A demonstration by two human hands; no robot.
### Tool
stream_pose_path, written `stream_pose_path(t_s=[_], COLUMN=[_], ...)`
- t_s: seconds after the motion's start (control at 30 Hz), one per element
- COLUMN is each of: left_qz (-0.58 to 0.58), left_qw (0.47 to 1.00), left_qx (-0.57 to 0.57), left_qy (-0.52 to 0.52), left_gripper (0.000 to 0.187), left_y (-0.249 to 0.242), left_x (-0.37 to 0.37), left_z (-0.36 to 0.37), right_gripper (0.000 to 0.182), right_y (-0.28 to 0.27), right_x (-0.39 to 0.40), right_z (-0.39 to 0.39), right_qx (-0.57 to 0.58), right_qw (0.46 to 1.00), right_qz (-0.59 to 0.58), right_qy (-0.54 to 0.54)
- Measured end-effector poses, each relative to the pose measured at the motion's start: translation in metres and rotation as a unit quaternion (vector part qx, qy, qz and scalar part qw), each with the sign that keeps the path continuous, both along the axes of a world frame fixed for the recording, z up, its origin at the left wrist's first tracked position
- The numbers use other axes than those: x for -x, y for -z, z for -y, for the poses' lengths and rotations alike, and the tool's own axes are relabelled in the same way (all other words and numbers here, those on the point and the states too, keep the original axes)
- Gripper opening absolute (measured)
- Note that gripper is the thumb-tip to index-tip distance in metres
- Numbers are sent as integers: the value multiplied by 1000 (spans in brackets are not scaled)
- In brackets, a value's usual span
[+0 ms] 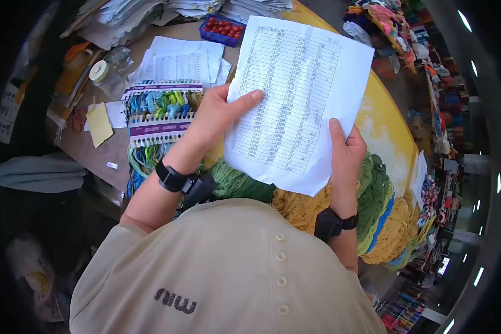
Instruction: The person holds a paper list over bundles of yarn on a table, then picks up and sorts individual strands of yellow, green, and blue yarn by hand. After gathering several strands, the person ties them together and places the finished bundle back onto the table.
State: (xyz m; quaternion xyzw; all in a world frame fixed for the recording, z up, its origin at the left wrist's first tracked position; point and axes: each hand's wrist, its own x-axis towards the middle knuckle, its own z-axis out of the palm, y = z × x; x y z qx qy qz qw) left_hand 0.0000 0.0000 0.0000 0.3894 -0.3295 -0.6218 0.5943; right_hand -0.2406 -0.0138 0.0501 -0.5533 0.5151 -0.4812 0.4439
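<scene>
A white printed sheet (300,100) with a table of numbers is held up in front of my chest, slightly tilted and creased. My left hand (217,114) grips its left edge, thumb lying on top of the print and the other fingers hidden behind. At the lower right edge, my right hand (348,153) pinches the paper with its thumb in front. Beneath the sheet lie skeins of green yarn (239,181), tan yarn (300,209) and dark green yarn (373,192). Thread sample cards (158,129) with colourful strands lie beside my left forearm.
A blue basket (221,38) of small red fruits stands at the back, near stacked papers (117,22). A lidded jar (108,80), a yellow slip (99,125) and scissors (78,119) lie to the left. Heaps of coloured yarn (392,25) line the right side.
</scene>
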Motion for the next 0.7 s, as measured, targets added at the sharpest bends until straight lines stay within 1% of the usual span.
stream_pose_path(t_s=[0.07, 0.1, 0.17, 0.2, 0.27, 0.3, 0.37, 0.43, 0.53, 0.57, 0.7], left_qz=[46, 46, 36, 39, 111, 115, 91, 90, 40, 44, 66], left_qw=[999, 999, 998, 997, 990, 988, 993, 993, 997, 996, 995], left_qx=[1, -3, 29, 38, 50, 64, 43, 49, 41, 43, 44], left_qy=[-25, -25, -47, -50, -74, -76, -68, -51, -61, -61, -68], left_gripper=[29, 29, 26, 26, 26, 26, 26, 25, 23, 23, 23], left_y=[3, -2, -8, -9, -10, -10, -5, -2, -2, -2, -2], left_x=[7, 10, 13, 12, 11, 11, 13, 13, 16, 16, 13], left_z=[-4, -6, -7, -6, -5, -4, -6, -7, -12, -13, -16], right_gripper=[28, 28, 28, 28, 28, 28, 28, 28, 28, 28, 28], right_y=[-3, -6, -10, -11, -12, -12, -9, -7, -7, -8, -4], right_x=[0, 4, 7, 9, 12, 11, 11, 12, 11, 11, 9], right_z=[-2, -2, -2, -2, -3, -2, -2, -2, -5, -6, -8], right_qx=[29, 25, 60, 69, 74, 87, 74, 80, 76, 72, 61], right_qw=[999, 999, 995, 995, 989, 989, 994, 994, 995, 995, 997], right_qz=[-24, -24, -71, -68, -118, -113, -79, -67, -63, -71, -44], right_qy=[17, 17, 34, 33, 45, 46, 25, 21, 9, 5, 5])
